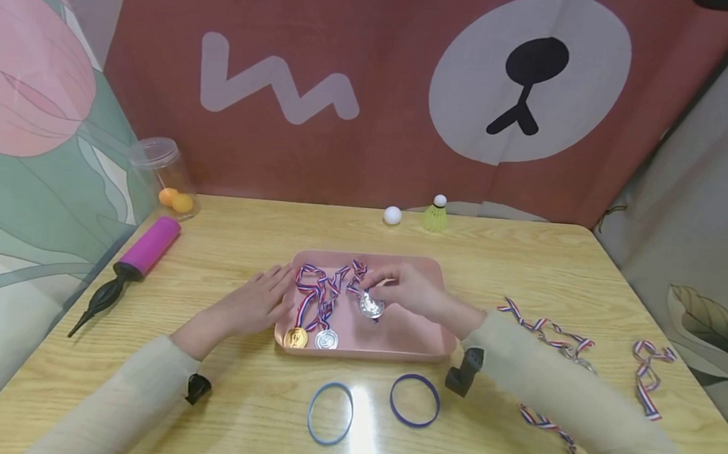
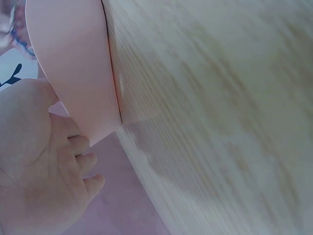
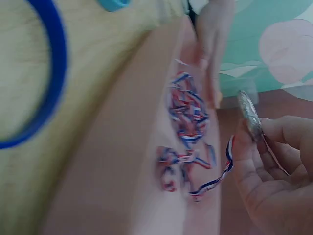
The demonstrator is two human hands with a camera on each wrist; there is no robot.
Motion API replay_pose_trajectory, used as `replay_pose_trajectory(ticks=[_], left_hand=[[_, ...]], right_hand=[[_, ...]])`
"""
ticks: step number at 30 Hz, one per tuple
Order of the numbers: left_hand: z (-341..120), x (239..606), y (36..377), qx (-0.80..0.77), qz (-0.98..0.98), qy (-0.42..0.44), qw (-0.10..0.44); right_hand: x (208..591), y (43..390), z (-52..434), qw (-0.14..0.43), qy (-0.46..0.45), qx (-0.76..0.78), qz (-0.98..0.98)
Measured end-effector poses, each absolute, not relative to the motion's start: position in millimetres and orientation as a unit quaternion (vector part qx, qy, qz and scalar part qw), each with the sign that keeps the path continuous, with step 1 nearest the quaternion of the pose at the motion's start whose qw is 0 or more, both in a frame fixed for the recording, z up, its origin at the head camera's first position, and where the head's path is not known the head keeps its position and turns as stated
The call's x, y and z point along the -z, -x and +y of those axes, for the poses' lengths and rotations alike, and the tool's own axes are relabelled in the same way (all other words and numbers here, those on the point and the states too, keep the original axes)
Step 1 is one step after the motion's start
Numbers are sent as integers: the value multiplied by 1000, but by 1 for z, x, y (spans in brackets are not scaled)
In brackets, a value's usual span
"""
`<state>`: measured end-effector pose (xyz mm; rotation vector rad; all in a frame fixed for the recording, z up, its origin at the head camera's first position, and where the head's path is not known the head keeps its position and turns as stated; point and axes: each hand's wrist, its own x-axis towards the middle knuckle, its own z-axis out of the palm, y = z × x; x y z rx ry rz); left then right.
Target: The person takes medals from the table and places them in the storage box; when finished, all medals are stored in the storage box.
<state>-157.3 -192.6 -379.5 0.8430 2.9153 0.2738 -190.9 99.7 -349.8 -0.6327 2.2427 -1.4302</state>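
Observation:
Over the middle of a pink tray (image 1: 406, 341), my right hand (image 1: 407, 291) pinches a silver medal (image 1: 371, 305) between thumb and fingers. Its striped ribbon (image 3: 215, 182) trails down into the tray in the right wrist view. At the tray's left end my left hand (image 1: 257, 300) lies with straight fingers at the rim, palm down. Inside the tray's left part are a gold medal (image 1: 295, 338) and another silver medal (image 1: 326, 339), both lying near the front wall. Their red, white and blue ribbons (image 1: 310, 294) spread behind them.
More ribboned medals (image 1: 575, 353) lie to the right, partly under my right sleeve. A light blue ring (image 1: 310, 415) and a dark blue ring (image 1: 392, 397) sit in front. Behind stand a white ball (image 1: 393, 216), a shuttlecock (image 1: 435, 217) and a jar (image 1: 154, 155); a pink pump (image 1: 149, 246) lies left.

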Motion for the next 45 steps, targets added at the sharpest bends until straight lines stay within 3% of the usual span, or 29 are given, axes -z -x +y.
replay_pose_trajectory(ticks=[22,45], left_hand=[[-194,381,158,-93,955,-278,43],[-194,382,159,-96,953,-283,43]], right_hand=[[399,184,94,274,181,497,803],[396,184,65,233,227,449,832]])
